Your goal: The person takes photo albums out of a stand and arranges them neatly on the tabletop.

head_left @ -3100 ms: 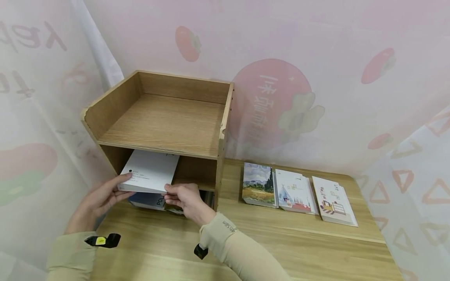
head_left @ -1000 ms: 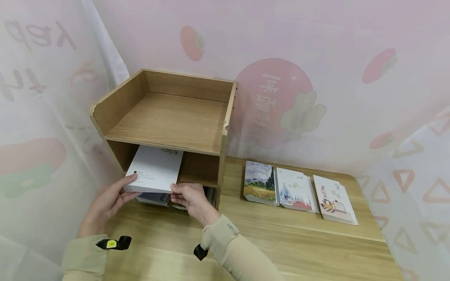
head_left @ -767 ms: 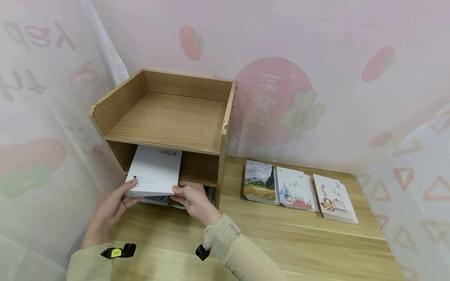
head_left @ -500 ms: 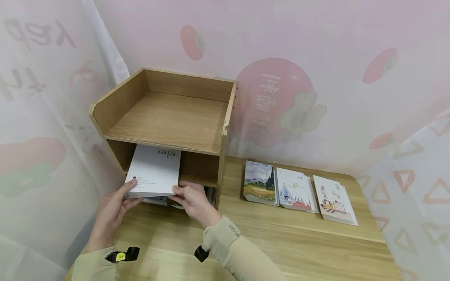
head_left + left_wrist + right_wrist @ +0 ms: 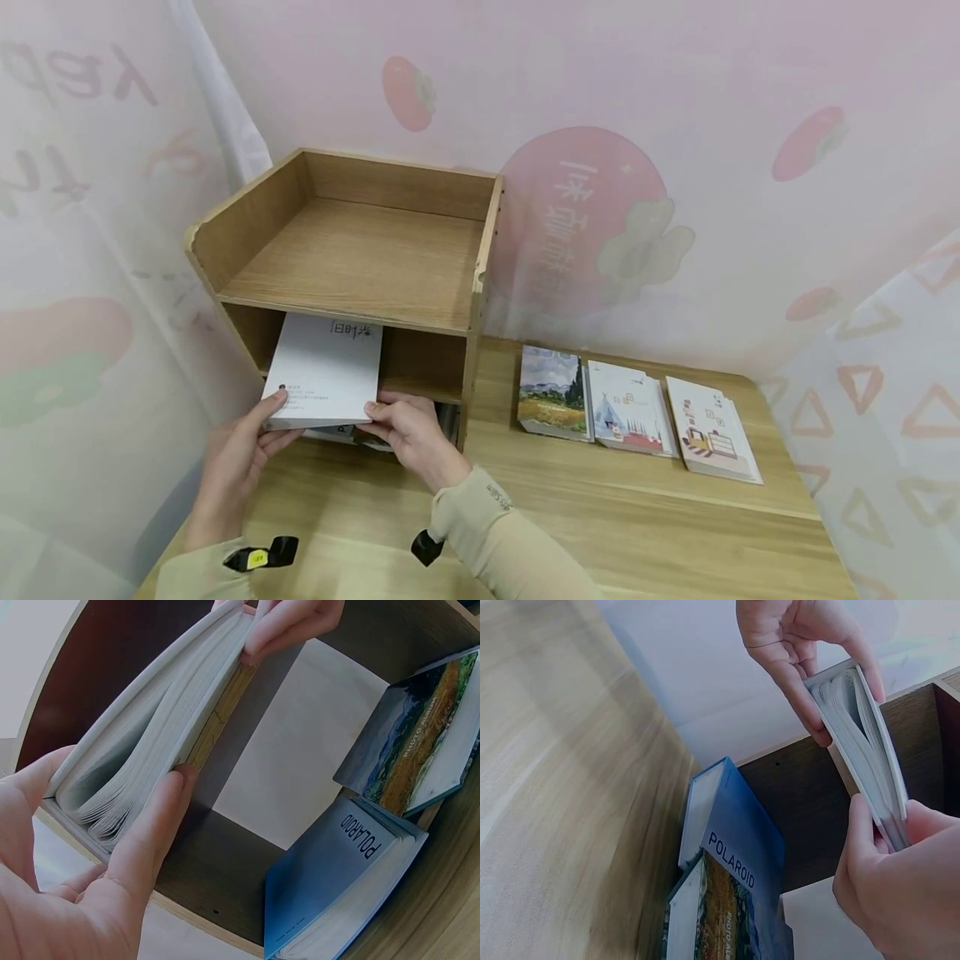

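A white photo album (image 5: 322, 367) lies cover up, partly inside the middle compartment of a wooden desk shelf (image 5: 360, 254), its near end jutting out. My left hand (image 5: 234, 458) pinches its near left corner, thumb on the cover and fingers underneath. At the near right corner my right hand (image 5: 414, 437) grips it the same way. Its page edges fan apart between the covers in both wrist views. In the compartment below sit a blue album marked POLAROID (image 5: 330, 870) and an album with a landscape cover (image 5: 420, 735); the white album mostly hides them in the head view.
Right of the shelf, a landscape-painting album (image 5: 553, 392), a tent-picture album (image 5: 626, 408) and an album with a room drawing (image 5: 712, 429) lie in a row on the wooden table (image 5: 637, 517). Printed curtains (image 5: 712, 275) hang behind and at both sides.
The white album has slid a little out of the compartment toward me, showing more of its cover title. Both hands have kept hold of it, the left moving slightly nearer to me.
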A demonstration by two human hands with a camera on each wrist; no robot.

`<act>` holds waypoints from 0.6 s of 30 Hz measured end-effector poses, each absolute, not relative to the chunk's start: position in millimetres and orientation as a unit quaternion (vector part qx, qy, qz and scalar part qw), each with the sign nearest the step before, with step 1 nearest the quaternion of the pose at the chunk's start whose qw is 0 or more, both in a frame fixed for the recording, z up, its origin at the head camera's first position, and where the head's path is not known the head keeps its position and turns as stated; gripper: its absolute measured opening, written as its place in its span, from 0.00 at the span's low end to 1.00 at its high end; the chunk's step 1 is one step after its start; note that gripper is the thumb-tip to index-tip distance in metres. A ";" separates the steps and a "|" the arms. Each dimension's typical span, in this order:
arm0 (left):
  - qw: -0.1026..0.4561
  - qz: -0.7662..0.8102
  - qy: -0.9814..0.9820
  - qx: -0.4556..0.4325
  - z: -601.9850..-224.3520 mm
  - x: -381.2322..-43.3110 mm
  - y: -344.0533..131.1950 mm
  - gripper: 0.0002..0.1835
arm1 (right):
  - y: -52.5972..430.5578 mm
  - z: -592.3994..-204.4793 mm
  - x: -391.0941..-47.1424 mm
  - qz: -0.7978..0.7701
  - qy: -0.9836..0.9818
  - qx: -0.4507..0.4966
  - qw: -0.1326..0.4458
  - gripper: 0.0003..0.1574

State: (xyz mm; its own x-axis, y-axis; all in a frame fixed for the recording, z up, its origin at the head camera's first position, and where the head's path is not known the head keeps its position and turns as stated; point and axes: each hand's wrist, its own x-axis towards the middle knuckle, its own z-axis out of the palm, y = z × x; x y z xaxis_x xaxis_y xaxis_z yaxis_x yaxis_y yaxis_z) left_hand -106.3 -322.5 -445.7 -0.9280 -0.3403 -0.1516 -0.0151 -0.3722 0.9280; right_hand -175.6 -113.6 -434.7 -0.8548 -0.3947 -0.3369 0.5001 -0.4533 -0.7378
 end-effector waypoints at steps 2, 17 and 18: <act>0.101 -0.810 -0.554 0.162 -446.2 -106.2 -322.7 0.36 | -114.3 -435.6 -175.4 -0.850 0.454 0.058 0.260 0.24; 0.101 -0.807 -0.559 0.159 -445.4 -104.9 -321.7 0.35 | -115.4 -436.3 -172.4 -0.853 0.454 0.067 0.248 0.24; 0.102 -0.806 -0.561 0.157 -445.6 -105.1 -321.5 0.36 | -115.3 -436.2 -172.4 -0.853 0.457 0.063 0.245 0.24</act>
